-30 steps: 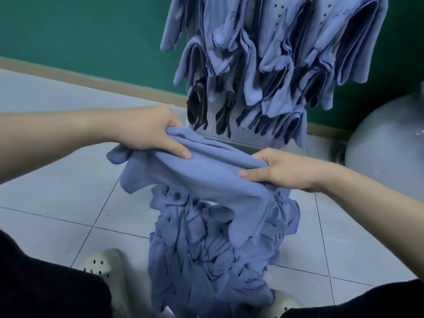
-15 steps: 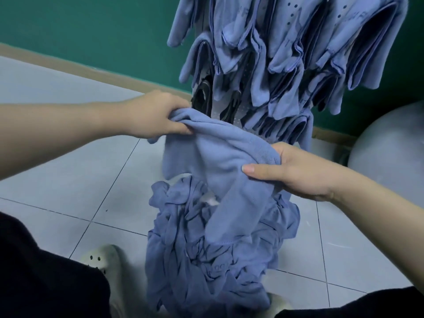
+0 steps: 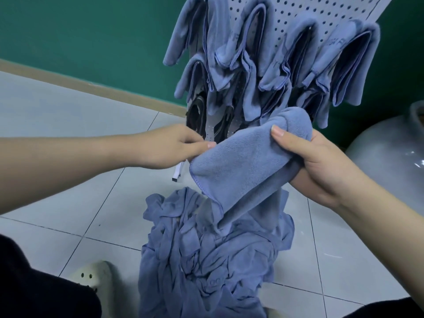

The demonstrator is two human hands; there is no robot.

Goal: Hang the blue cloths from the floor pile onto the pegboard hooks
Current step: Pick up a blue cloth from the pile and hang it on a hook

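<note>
Holding a folded blue cloth (image 3: pixel 243 161) in mid-air, above the pile (image 3: pixel 211 260) and just in front of the lower pegboard (image 3: pixel 296 17) rows

Right hand (image 3: pixel 321 166) wrapped round the cloth's upper right end: thumb pressed flat on top, remaining fingers curled underneath and mostly hidden by fabric

Left hand (image 3: pixel 172 145) at the cloth's left edge, thumb and forefinger brought together at the fold; touching the edge, but impossible to tell whether truly pinching it; other fingers curled behind

Drooping from the grip, lower corner of the cloth reaching down to the heap, contact hard to judge

Pile of crumpled blue cloths lying on the tiled floor (image 3: pixel 68 203), between the knees

Pegboard white, perforated, leaning back against the green wall (image 3: pixel 91 31), crowded with hung cloths (image 3: pixel 270 65) draped in folded loops over hooks; a few dark empty hooks (image 3: pixel 197 113) visible at lower left of the board, just behind the left hand

Pale shoe (image 3: pixel 91 275) at bottom left beside the heap; grey rounded object (image 3: pixel 387 154) at right, near the wall
</note>
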